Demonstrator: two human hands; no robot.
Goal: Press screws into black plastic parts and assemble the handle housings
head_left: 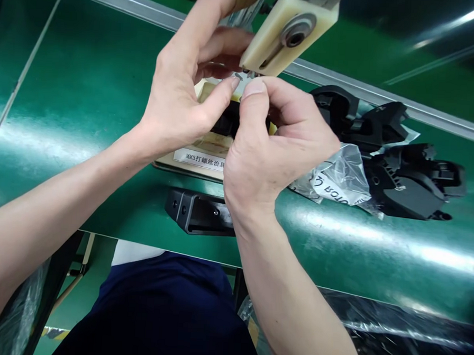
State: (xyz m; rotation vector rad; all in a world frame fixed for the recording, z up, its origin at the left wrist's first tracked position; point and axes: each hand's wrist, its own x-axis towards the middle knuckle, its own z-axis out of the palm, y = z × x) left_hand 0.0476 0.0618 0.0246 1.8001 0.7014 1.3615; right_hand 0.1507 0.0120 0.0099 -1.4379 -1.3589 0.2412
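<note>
My left hand [182,84] reaches up beside a cream block [288,37] that hangs at a slant from a machine. Its fingers curl behind the block's lower end, and the thumb tip is by a small dark bit at that end. My right hand [274,137] is closed, with thumb and forefinger pinched just under the block; whatever they grip is too small to make out. Below both hands stands a cream fixture [168,160] with a printed label [202,158], partly covered by my right hand. A black part [226,118] sits in it, mostly hidden.
In front of the fixture lies a black bracket-like piece [179,211] on the green table [113,118]. To the right are several black moulded parts [411,181] and a clear plastic bag [340,175]. A metal rail [122,4] runs along the back.
</note>
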